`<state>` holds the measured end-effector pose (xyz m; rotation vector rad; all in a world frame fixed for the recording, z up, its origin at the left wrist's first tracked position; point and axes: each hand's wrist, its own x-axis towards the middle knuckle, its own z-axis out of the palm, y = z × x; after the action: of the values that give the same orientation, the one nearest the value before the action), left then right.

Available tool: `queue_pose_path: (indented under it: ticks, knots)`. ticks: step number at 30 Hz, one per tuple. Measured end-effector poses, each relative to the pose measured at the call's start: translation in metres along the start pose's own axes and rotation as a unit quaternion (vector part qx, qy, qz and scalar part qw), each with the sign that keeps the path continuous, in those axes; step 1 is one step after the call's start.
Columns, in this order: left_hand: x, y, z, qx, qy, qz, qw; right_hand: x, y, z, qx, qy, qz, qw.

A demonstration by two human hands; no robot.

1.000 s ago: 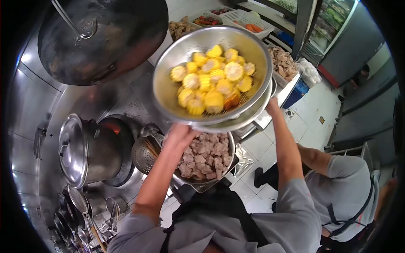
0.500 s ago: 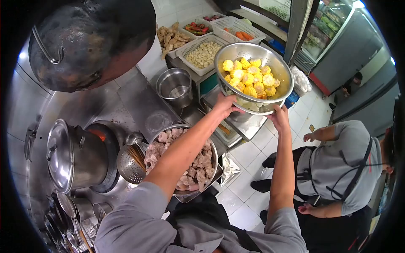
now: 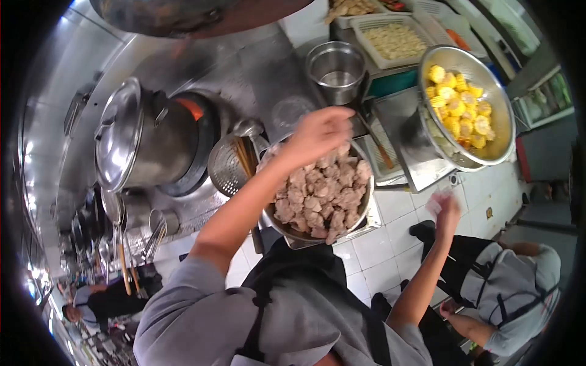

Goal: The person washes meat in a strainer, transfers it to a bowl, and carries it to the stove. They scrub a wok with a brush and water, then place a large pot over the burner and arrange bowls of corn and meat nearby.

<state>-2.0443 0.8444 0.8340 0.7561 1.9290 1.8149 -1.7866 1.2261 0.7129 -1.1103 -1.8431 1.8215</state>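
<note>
My left hand (image 3: 326, 131) is over the upper edge of a large metal bowl (image 3: 370, 198) full of meat chunks (image 3: 317, 198); its fingers are blurred and look partly bent. My right hand (image 3: 447, 207) hangs over the tiled floor to the right of the bowl, too smeared to read its fingers or anything in them. Neither hand touches the metal colander (image 3: 508, 116) of corn pieces (image 3: 458, 110), which sits tilted in view at the upper right, over another metal container.
A lidded pot (image 3: 162, 137) stands on a burner at left, beside a perforated ladle (image 3: 227, 168). An empty steel pot (image 3: 337, 73) and a basket of garlic (image 3: 394, 41) are behind. A co-worker (image 3: 506, 287) is at right; another person (image 3: 91, 305) appears lower left.
Both hands have let go of the corn colander and moved away from it, the left one over the meat. The view has turned toward the stove, and another person shows at lower left.
</note>
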Motion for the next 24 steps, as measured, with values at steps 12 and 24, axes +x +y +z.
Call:
queue_pose_path:
  ticks: [12, 24]
  knots:
    - [-0.275, -0.084, -0.012, -0.211, 0.155, -0.433, 0.862, -0.197, 0.106, 0.145, 0.303, -0.269, 0.380, 0.831]
    - [-0.252, -0.088, -0.065, 0.136, 0.169, -0.147, 0.965, -0.158, 0.081, 0.215, 0.287, -0.326, 0.343, 0.833]
